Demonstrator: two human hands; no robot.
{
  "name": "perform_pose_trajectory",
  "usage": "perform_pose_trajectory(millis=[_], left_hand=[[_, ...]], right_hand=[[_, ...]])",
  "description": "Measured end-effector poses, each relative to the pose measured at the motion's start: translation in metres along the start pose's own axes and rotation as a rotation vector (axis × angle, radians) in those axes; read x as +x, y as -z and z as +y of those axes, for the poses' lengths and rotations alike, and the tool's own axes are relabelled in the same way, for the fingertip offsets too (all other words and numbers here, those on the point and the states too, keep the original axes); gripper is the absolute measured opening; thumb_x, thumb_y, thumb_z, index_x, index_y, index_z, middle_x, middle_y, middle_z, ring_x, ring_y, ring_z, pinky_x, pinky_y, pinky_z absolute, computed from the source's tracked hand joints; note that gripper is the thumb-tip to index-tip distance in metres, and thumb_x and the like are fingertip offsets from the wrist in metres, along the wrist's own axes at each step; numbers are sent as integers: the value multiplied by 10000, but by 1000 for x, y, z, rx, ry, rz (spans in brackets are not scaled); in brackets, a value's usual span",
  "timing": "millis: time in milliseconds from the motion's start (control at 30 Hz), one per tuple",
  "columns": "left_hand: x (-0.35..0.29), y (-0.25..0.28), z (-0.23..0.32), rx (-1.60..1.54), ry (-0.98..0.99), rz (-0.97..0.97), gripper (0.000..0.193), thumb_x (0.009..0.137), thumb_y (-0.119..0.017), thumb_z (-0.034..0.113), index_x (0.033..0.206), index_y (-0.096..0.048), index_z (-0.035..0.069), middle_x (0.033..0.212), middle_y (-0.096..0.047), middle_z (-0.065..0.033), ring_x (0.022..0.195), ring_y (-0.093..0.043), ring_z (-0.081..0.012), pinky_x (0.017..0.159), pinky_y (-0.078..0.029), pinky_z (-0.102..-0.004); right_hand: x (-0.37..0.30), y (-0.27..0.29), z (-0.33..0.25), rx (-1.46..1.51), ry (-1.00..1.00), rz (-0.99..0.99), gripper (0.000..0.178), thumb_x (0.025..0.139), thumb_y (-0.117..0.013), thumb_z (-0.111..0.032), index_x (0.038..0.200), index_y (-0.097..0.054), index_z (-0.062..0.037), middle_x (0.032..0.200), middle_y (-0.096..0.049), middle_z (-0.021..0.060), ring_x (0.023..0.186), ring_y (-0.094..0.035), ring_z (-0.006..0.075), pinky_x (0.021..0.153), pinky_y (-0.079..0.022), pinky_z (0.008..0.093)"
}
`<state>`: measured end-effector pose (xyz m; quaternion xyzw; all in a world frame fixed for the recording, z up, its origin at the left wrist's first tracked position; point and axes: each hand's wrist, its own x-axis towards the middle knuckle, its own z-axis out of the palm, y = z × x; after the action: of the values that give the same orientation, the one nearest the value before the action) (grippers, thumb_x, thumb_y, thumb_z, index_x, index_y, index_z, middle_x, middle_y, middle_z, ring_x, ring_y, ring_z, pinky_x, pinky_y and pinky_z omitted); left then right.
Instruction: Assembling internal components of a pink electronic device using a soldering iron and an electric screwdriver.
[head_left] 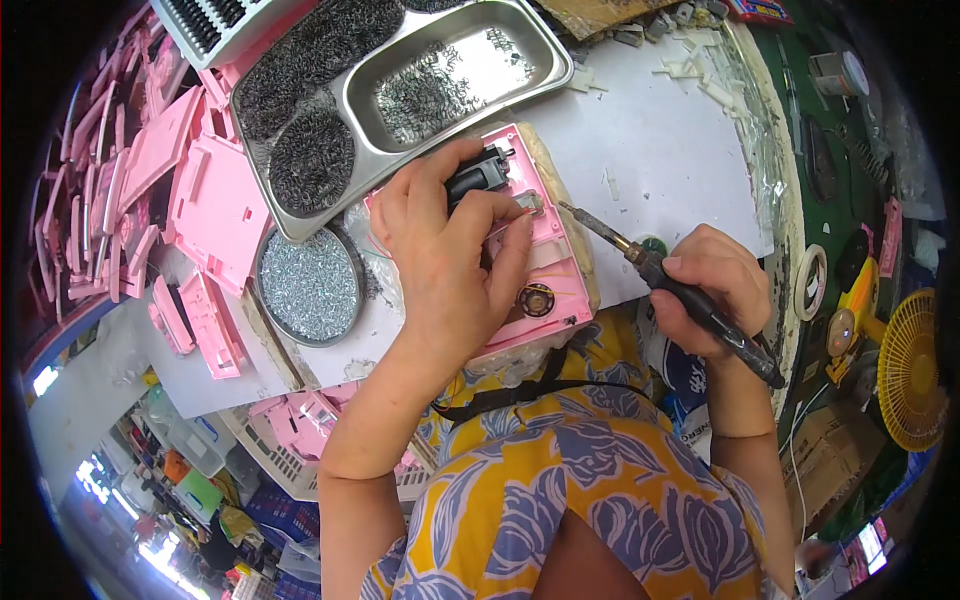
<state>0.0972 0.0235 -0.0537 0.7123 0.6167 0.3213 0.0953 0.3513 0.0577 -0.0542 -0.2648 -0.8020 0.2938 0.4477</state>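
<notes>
A pink plastic case [556, 252] lies open side up before me, with a black cylindrical motor [478, 178] in its far part and a round black part [537, 299] nearer, thin yellow wires beside it. My left hand [445, 235] rests over the case. Its thumb and index finger are pinched together beside a small metal piece [530, 203]; whatever lies between them is too small to make out. My right hand [715, 285] grips a soldering iron [700, 305] by its black handle. The iron's dark tip points left, just past the case's right edge.
Metal trays [395, 150] of small black springs stand beyond the case. Left of it sits a round dish [310, 285] of small silvery screws. Pink plastic parts [215, 215] pile up at far left. At right are a tape roll [811, 283] and a yellow fan [910, 370].
</notes>
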Motion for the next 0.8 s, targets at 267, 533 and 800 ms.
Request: perform_pose_trajectory(millis=[267,533,800], left_hand=[[3,-3,3,27,15,11,129,792,-756,116,838,-642,77,1277,-612,-151,1164,-519,-336,1014,-319,-455],[6,-6,4,53,6,11,139,744,-742,93,818,-625,79,1269,-608,-139,1154,-520,-340,1013,-315,-457],[6,-5,4,59,3,10,139,737,-735,86,818,-623,76,1262,-608,-136,1155,-520,-343,1010,-316,-455]], right_hand=[[5,-6,1,-3,-3,-14,295,751,-818,-17,995,-654,5,707,-649,96,544,-592,215,490,-452,300],[7,-11,3,4,-5,-15,300,739,-820,-14,992,-659,2,699,-641,92,539,-587,213,489,-454,296],[8,-17,7,-3,1,-8,295,734,-819,-15,986,-667,-3,690,-638,81,533,-581,208,486,-452,295]])
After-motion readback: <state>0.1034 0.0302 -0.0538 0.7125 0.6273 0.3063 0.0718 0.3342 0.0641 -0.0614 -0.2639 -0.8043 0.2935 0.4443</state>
